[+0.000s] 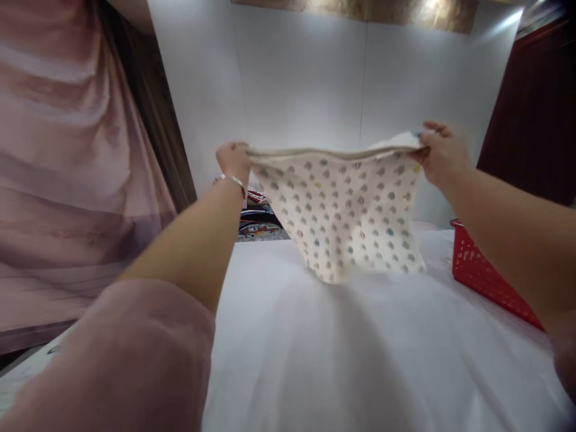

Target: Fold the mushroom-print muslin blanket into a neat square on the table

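A cream cloth (342, 210) with rows of small grey and coloured motifs is stretched out in the air before me. My left hand (234, 161), with a bracelet at the wrist, is closed on its upper left corner. At the upper right corner, my right hand (443, 153) pinches the fabric, and a whitish piece shows beside the fingers. The top edge runs nearly straight between both hands. Below it the cloth hangs and narrows, its blurred lower edge just over or touching the white-covered surface (360, 360); which one I cannot tell.
A red perforated basket (486, 276) stands at the right, partly behind my right forearm. Folded fabrics (258, 225) lie in a pile at the back left. White panels (306, 78) rise behind the surface, and a pink curtain (76, 150) hangs at the left.
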The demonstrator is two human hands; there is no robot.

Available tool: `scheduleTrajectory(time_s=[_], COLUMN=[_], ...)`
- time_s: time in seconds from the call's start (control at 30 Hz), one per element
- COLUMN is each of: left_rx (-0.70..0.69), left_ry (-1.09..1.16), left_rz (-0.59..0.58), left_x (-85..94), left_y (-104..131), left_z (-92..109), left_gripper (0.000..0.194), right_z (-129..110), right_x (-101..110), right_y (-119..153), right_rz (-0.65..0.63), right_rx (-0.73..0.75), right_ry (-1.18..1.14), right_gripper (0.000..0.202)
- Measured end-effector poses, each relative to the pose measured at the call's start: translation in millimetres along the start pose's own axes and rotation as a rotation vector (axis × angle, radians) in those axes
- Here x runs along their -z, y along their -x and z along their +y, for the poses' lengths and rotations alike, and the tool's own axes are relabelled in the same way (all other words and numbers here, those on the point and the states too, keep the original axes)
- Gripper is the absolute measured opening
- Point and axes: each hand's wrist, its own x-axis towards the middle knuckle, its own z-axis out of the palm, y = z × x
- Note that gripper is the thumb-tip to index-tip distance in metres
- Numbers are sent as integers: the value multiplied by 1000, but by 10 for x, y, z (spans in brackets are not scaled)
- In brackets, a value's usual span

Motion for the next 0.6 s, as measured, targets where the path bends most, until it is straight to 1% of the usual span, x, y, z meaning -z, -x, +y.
scheduleTrajectory(time_s=[0.03, 0.07, 0.1, 0.13, 0.17, 0.2, 0.23, 0.27, 0.3, 0.33, 0.4, 0.47, 0.53, 0.57, 0.6], left_rx=[-5, -14, -38, -84, -126, -171, -200, -181, -129, -60, 8, 76, 185, 222, 255], left_ry=[-1, 11, 30, 45, 59, 38, -19, -59, -90, -126, -159, -162, -153, -156, -164], left_rz=[87, 186, 284, 373, 416, 429, 389, 336, 270, 164, -17, -218, -335, -376, -372], left_x=[110, 218, 321, 415, 497, 565, 616, 648, 659, 649, 576, 467, 379, 359, 359], left_y=[-144, -234, -264, -232, -136, 21, 234, 497, 801, 1137, 1857, 2558, 3134, 3349, 3510], left_z=[42, 61, 56, 26, -28, -108, -213, -342, -494, -665, -1040, -1404, -1694, -1797, -1872], left_gripper=[70, 72, 72, 67, 61, 54, 48, 44, 41, 37, 33, 29, 29, 28, 28], right_z=[-63, -91, -83, -38, 43, 157, 300, 467, 653, 849, 1242, 1577, 1798, 1857, 1884], right_x=[-15, -12, 5, 31, 60, 91, 123, 157, 192, 231, 319, 418, 512, 551, 585], right_y=[-61, -78, -56, 2, 93, 219, 381, 580, 814, 1080, 1675, 2265, 2732, 2896, 3012], right_rz=[-19, -53, -93, -131, -165, -198, -218, -220, -246, -255, -324, -425, -550, -564, -578], right_rx=[62, 106, 133, 131, 110, 70, 1, -81, -193, -298, -526, -763, -959, -1016, -1048], right_ry=[-28, -53, -76, -94, -111, -123, -126, -118, -91, -55, 45, 140, 209, 216, 209], right_gripper=[41, 42, 40, 36, 33, 29, 26, 23, 22, 23, 33, 37, 35, 33, 33])
